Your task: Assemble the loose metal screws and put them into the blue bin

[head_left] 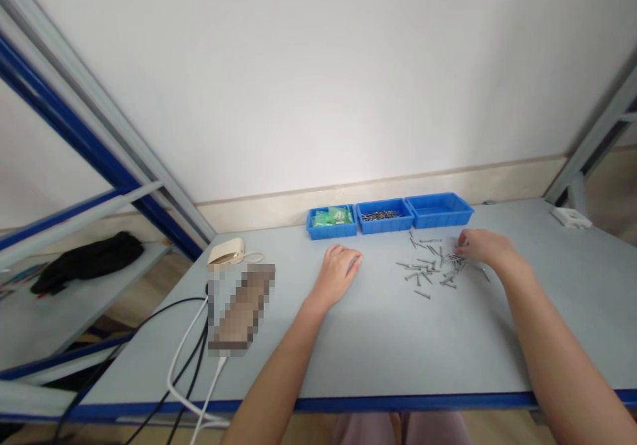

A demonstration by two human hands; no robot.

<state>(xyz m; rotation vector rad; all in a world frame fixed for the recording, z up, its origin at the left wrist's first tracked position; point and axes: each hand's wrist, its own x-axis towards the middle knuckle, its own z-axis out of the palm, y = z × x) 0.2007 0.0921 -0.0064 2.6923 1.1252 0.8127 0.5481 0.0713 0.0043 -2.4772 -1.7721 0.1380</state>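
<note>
My left hand (340, 267) lies on the grey tabletop in front of the blue boxes, fingers loosely bent and the thumb apart, with nothing visible in it. To the right, my right hand (482, 247) reaches down to the far right side of a loose pile of metal screws (425, 269). Its fingers are bent together around screws at the pile's edge; how many they grip is hidden. Several screws lie scattered in various directions between my two hands.
Three blue boxes stand along the wall: a left box (332, 233) with green-and-clear packets (334, 216), a middle box (385, 224) with small metal pieces (381, 215), and a right box (442, 219). A cream case (226, 253), blurred object (243, 309) and cables lie left. A white item (571, 218) lies right.
</note>
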